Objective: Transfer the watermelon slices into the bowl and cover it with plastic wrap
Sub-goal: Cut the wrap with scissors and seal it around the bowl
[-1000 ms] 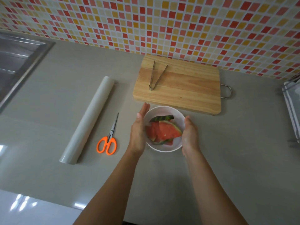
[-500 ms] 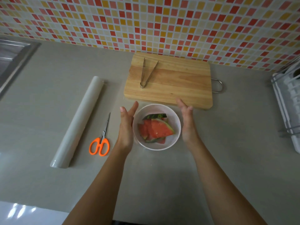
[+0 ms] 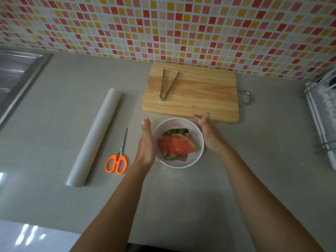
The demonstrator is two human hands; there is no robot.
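Empty flat hands (image 3: 146, 144) (image 3: 209, 135) flank round white bowl (image 3: 197, 130) of wedge-shaped watermelon slices (image 3: 179, 146).

Hidden, cropped and blurred regions

Your left hand (image 3: 146, 142) covers the left rim of the bowl (image 3: 197, 130); the lower watermelon slices (image 3: 179, 146) are buried under the top one. Your right hand (image 3: 209, 134) is motion-blurred at the fingertips (image 3: 199, 118). The sink (image 3: 16, 77) is cut off at the left edge, the dish rack (image 3: 321, 113) at the right edge, its contents unreadable.
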